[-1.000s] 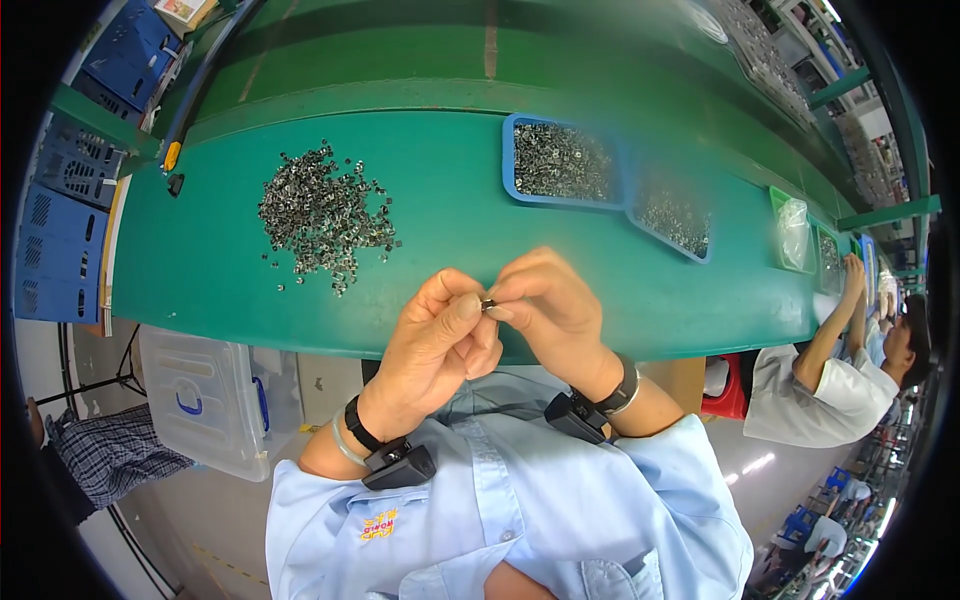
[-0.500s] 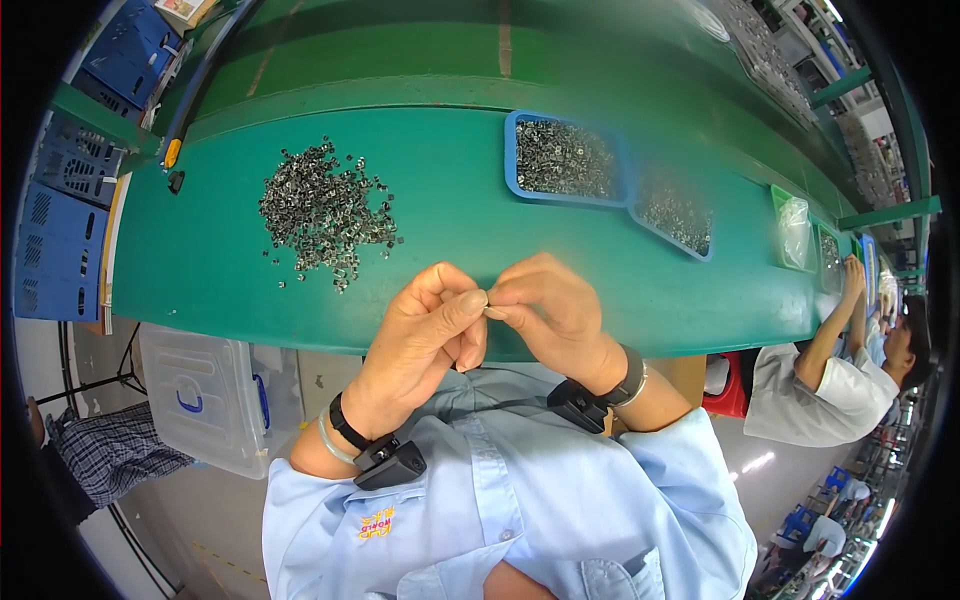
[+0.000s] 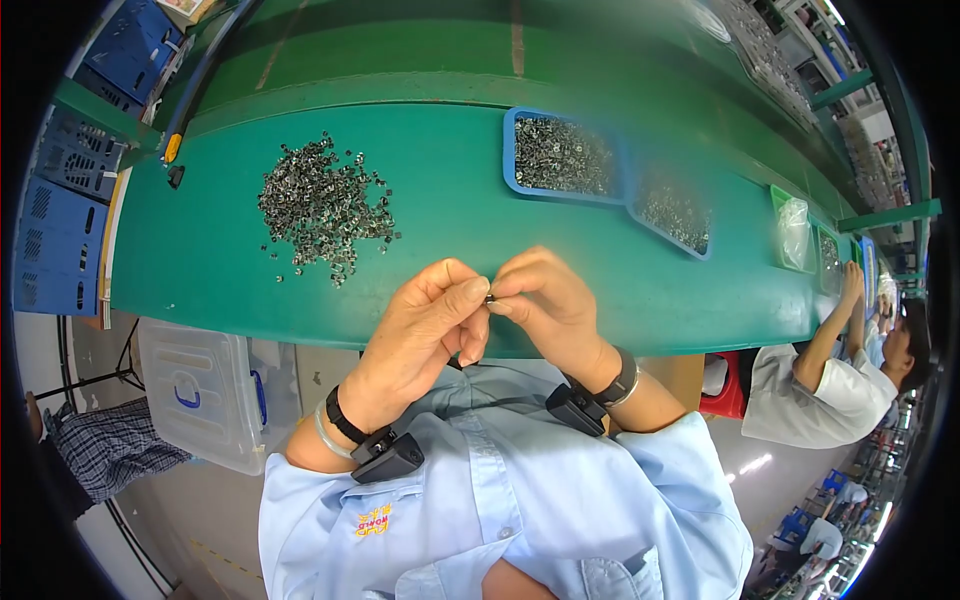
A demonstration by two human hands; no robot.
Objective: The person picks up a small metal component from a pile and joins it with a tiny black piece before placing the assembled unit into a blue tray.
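My left hand [image 3: 437,312] and my right hand [image 3: 545,300] meet fingertip to fingertip above the front edge of the green table [image 3: 440,150]. Pinched between both thumbs and forefingers is a small dark part [image 3: 489,299], mostly covered by the fingers. Its exact kind is too small to make out. To the left beyond my hands lies a loose pile of small black and silver metal parts [image 3: 325,205]. Farther off, right of the middle, a blue tray [image 3: 512,165] holds many similar small parts.
A second blue tray [image 3: 672,243] with small parts adjoins the first and looks blurred. At the right stands a green bin [image 3: 780,200] with a plastic bag, near a co-worker's arm [image 3: 830,325]. A clear lidded box [image 3: 205,395] and blue crates [image 3: 60,250] are at left.
Both hands stay together in nearly the same place. The fingertips have shifted slightly, and a bit more of the dark part shows between them. The pile and trays look the same.
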